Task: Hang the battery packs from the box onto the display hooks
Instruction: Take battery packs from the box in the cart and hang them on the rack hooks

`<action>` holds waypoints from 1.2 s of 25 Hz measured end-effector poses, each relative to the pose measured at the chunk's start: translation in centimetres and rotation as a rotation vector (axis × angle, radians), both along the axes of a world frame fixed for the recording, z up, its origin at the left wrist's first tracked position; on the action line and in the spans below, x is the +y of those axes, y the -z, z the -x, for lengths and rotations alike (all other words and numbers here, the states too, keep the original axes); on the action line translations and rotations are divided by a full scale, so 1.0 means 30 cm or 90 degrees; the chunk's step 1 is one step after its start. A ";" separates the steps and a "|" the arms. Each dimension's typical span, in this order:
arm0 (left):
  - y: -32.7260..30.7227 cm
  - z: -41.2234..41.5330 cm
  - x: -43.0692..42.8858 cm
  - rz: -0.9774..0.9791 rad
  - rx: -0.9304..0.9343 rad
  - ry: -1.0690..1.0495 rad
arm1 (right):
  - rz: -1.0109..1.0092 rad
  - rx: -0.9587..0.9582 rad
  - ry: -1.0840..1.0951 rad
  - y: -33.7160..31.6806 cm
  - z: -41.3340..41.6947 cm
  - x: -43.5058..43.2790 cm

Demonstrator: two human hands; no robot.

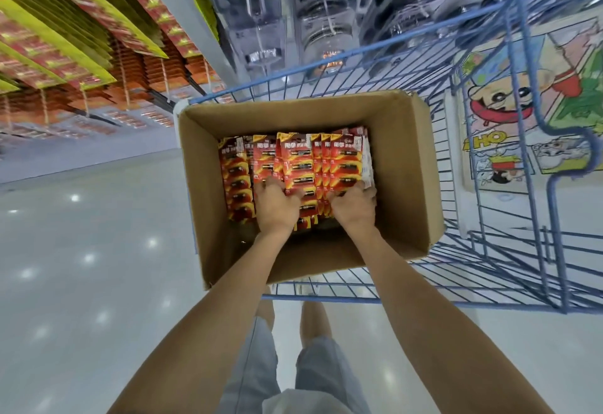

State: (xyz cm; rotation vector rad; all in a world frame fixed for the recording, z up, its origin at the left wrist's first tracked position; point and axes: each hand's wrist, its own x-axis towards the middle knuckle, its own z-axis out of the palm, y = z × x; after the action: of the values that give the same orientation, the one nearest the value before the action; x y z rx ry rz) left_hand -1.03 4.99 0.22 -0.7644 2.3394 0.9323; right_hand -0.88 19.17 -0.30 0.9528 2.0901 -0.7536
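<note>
**Down in the blue wire cart (489, 250): reaching for stock**

At upper left, red and yellow-green carded packs (81, 38) hang in rows on display, above a glossy pale floor (81, 250). An open brown cardboard box (401, 152) sits in the cart, holding upright red battery packs (293, 159) side by side. The left hand (275, 206) reaches in, its grip curled over the packs' near edges. Just right of it, the right hand (354, 208) has its grip curled on the same stack. Further right, a cartoon-printed sheet (499, 113) shows through the cart's wires.
</note>
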 end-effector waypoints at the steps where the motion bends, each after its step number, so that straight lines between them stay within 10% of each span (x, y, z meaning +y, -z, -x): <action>1: 0.007 0.002 0.006 -0.001 -0.003 -0.001 | -0.005 0.008 0.014 0.004 0.000 -0.004; 8: -0.017 0.039 0.020 -0.133 -0.056 -0.035 | -0.036 0.068 0.028 -0.001 -0.016 -0.022; 19: -0.223 -0.011 -0.133 -0.336 -0.028 -0.195 | 0.410 0.175 0.277 -0.237 -0.070 0.017; 30: -0.736 -0.130 -0.210 -0.522 0.192 -0.279 | 0.568 0.348 0.201 -0.766 -0.128 -0.020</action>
State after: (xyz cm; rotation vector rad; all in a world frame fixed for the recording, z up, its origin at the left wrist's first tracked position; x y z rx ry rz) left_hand 2.88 -1.32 22.30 -0.8104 1.7423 2.1280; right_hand 2.94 18.56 22.69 0.5854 1.6830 -2.0660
